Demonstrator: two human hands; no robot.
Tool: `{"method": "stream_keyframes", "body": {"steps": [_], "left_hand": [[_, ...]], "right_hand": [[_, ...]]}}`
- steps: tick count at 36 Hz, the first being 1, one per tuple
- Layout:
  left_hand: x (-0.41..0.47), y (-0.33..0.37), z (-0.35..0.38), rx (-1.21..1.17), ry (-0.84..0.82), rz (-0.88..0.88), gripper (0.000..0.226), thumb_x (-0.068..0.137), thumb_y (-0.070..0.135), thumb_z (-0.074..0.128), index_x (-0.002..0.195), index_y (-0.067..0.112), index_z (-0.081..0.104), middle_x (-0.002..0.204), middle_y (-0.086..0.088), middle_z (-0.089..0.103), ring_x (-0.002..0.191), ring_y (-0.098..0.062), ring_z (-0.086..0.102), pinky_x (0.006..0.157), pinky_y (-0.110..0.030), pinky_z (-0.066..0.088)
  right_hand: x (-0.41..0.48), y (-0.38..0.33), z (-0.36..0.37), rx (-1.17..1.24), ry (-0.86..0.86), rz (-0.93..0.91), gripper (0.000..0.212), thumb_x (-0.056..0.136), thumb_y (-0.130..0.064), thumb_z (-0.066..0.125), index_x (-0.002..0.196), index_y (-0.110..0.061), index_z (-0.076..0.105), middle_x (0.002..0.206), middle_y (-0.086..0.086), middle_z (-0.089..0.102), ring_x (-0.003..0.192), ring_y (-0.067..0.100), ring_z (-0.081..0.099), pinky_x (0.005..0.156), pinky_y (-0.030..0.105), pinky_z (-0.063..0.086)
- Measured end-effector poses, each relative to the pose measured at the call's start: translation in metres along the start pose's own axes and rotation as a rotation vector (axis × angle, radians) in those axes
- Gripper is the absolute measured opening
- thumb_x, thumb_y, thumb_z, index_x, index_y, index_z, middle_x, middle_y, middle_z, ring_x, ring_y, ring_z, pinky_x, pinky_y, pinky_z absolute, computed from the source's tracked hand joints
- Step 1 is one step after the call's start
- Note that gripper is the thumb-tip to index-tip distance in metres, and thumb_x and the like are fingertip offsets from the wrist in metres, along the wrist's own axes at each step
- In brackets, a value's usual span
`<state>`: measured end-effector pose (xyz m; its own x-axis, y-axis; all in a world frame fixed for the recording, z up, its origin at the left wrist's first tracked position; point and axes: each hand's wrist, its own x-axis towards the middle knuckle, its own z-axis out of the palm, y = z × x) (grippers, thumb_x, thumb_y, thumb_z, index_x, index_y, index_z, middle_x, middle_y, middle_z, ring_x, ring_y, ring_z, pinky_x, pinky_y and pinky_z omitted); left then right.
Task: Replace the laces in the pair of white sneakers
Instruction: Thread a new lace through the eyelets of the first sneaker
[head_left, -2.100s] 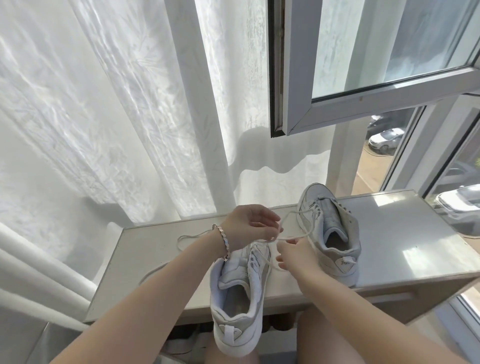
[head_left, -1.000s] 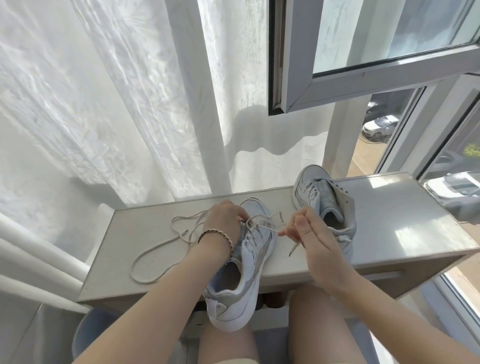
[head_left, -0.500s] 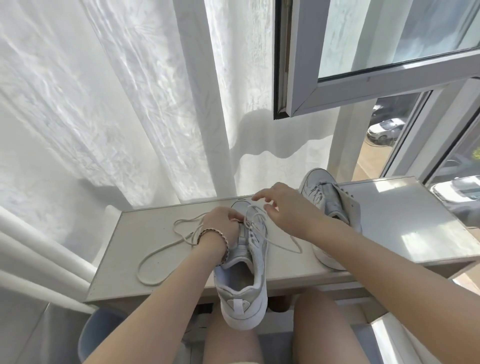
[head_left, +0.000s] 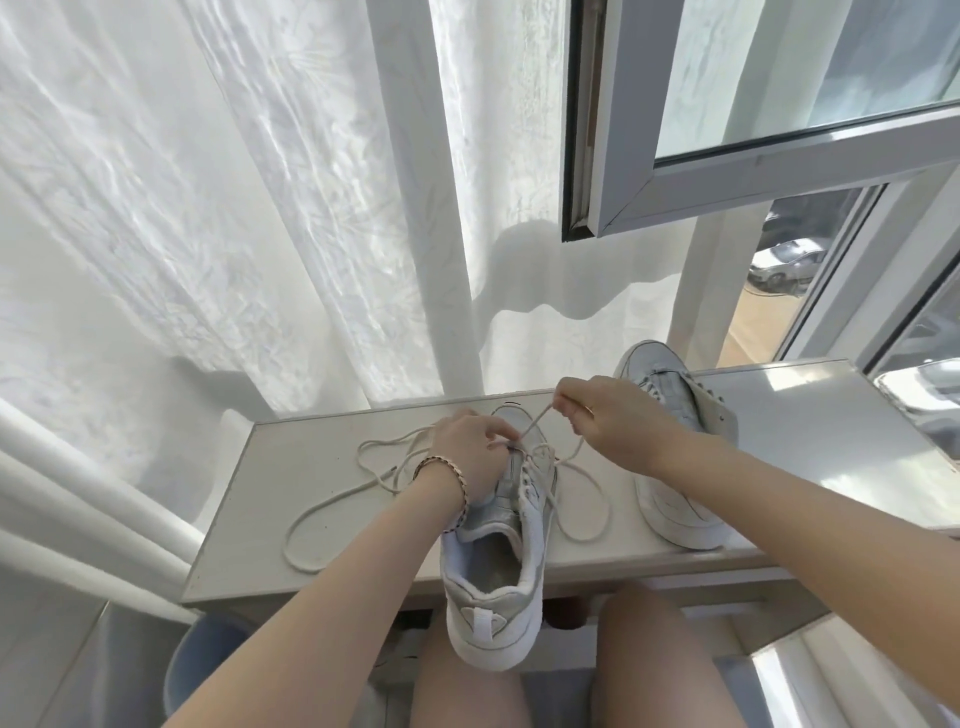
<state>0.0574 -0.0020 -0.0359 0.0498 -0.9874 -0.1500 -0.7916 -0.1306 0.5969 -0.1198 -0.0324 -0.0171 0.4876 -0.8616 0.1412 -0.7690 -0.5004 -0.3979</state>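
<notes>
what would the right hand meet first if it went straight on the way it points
Probably the white curtain behind the table. The right hand, pinching the lace, points left and away, above the toe of the near sneaker; depth is unclear.

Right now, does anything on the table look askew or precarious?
The near sneaker overhangs the table by its heel; the left hand gripping its eyelet area seems to steady it. The lace pinched by the right hand trails in loose loops over the tabletop. Nothing looks damaged.
</notes>
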Motion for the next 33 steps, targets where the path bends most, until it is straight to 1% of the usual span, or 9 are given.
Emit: {"method": "stream_keyframes", "body": {"steps": [3, 5, 7, 10, 14, 19, 23, 27, 33], "left_hand": [[0.002, 0.008, -0.004, 0.065, -0.077, 0.074, 0.009, 0.087, 0.029, 0.058, 0.09, 0.029, 0.067, 0.095, 0.004, 0.048, 0.097, -0.017, 0.049, 0.083, -0.023, 0.034], [0.007, 0.012, -0.007, 0.178, -0.129, 0.108, 0.01, 0.087, 0.033, 0.059, 0.093, 0.027, 0.065, 0.098, 0.002, 0.049, 0.1, -0.017, 0.05, 0.08, -0.024, 0.033], [0.012, 0.018, -0.008, 0.331, -0.171, 0.141, 0.012, 0.089, 0.038, 0.056, 0.094, 0.028, 0.061, 0.102, 0.003, 0.05, 0.101, -0.016, 0.05, 0.081, -0.027, 0.037], [0.018, 0.025, -0.008, 0.483, -0.192, 0.2, 0.014, 0.09, 0.04, 0.054, 0.094, 0.029, 0.06, 0.097, 0.007, 0.046, 0.101, -0.016, 0.051, 0.083, -0.03, 0.04], [0.02, 0.021, -0.007, 0.433, -0.21, 0.216, 0.016, 0.091, 0.036, 0.054, 0.096, 0.023, 0.061, 0.097, 0.003, 0.053, 0.089, -0.015, 0.051, 0.078, -0.028, 0.042], [0.018, 0.012, -0.007, 0.225, -0.166, 0.177, 0.014, 0.089, 0.023, 0.058, 0.094, 0.012, 0.064, 0.083, 0.002, 0.053, 0.079, -0.014, 0.049, 0.072, -0.023, 0.039], [0.016, 0.003, -0.008, 0.134, -0.104, 0.115, 0.011, 0.088, 0.02, 0.06, 0.093, 0.01, 0.063, 0.067, 0.009, 0.046, 0.074, -0.013, 0.047, 0.069, -0.022, 0.036], [0.016, 0.0, -0.005, 0.103, -0.058, 0.071, 0.005, 0.087, 0.018, 0.06, 0.082, 0.017, 0.059, 0.063, 0.01, 0.045, 0.071, -0.014, 0.047, 0.068, -0.023, 0.037], [0.015, -0.003, -0.001, 0.036, -0.002, 0.054, 0.009, 0.085, 0.021, 0.062, 0.083, 0.013, 0.067, 0.071, 0.005, 0.053, 0.073, -0.012, 0.049, 0.07, -0.023, 0.038]], "right_hand": [[-0.006, 0.005, -0.002, 0.013, -0.014, 0.027, 0.027, 0.098, -0.029, 0.04, 0.072, -0.023, 0.04, 0.064, -0.005, 0.042, 0.073, 0.024, 0.045, 0.063, 0.033, 0.033], [-0.009, 0.006, -0.006, 0.025, -0.068, 0.064, 0.03, 0.098, -0.029, 0.041, 0.068, -0.026, 0.042, 0.068, -0.006, 0.047, 0.078, 0.024, 0.049, 0.069, 0.036, 0.042], [-0.013, 0.003, -0.009, -0.064, -0.171, 0.104, 0.024, 0.098, -0.03, 0.041, 0.087, -0.02, 0.059, 0.089, -0.001, 0.06, 0.093, 0.024, 0.054, 0.077, 0.034, 0.043], [-0.019, -0.002, -0.004, -0.356, -0.27, 0.091, 0.032, 0.099, -0.033, 0.039, 0.112, -0.016, 0.062, 0.113, 0.004, 0.058, 0.11, 0.022, 0.049, 0.085, 0.029, 0.038], [-0.029, -0.014, 0.012, -0.337, -0.11, 0.065, 0.033, 0.098, -0.032, 0.04, 0.121, -0.015, 0.057, 0.122, 0.003, 0.045, 0.118, 0.022, 0.035, 0.1, 0.033, 0.032], [-0.032, -0.036, 0.026, 0.066, -0.164, 0.228, 0.03, 0.096, -0.038, 0.047, 0.108, -0.013, 0.058, 0.095, -0.002, 0.052, 0.097, 0.018, 0.051, 0.079, 0.028, 0.038], [-0.025, -0.038, 0.034, 0.308, -0.215, 0.329, 0.023, 0.095, -0.033, 0.051, 0.099, -0.012, 0.056, 0.088, -0.003, 0.05, 0.085, 0.014, 0.047, 0.073, 0.025, 0.034], [-0.019, -0.036, 0.037, 0.49, -0.281, 0.403, 0.023, 0.094, -0.027, 0.053, 0.08, -0.009, 0.052, 0.077, 0.011, 0.046, 0.072, 0.018, 0.042, 0.061, 0.027, 0.03], [-0.024, -0.037, 0.029, 0.448, -0.325, 0.321, 0.028, 0.096, -0.026, 0.049, 0.077, -0.006, 0.053, 0.066, 0.004, 0.042, 0.057, 0.012, 0.036, 0.049, 0.016, 0.028]]}}
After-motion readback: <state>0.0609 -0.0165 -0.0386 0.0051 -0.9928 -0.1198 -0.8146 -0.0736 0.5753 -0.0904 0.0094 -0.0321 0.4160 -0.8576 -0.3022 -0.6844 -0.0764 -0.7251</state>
